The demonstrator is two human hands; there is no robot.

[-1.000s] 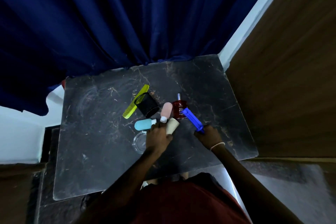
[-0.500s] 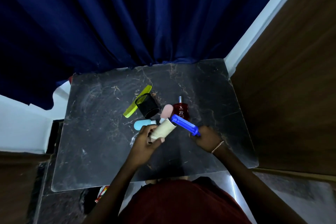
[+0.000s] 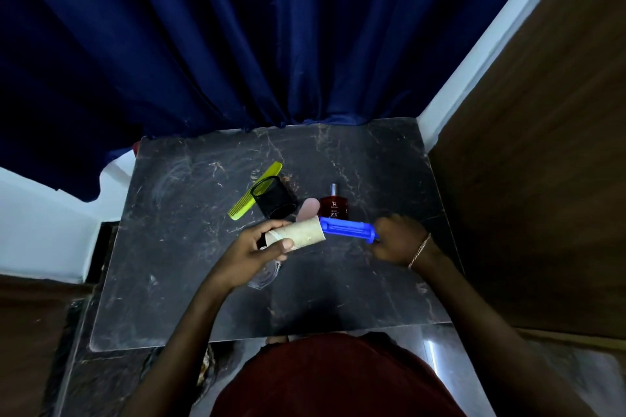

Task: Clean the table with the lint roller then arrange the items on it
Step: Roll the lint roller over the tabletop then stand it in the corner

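The left hand (image 3: 257,247) is clamping the beige paper-wrapped lint roller (image 3: 296,235); the right hand (image 3: 399,240) is gripping its blue plastic handle (image 3: 349,230). Swinging toward 12 o'clock is risking toppling the red glass perfume bottle (image 3: 333,206).

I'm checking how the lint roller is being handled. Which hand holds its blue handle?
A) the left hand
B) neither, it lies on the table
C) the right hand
C: the right hand grips the end of the blue handle, while the left hand holds the beige roll against the handle's other end.
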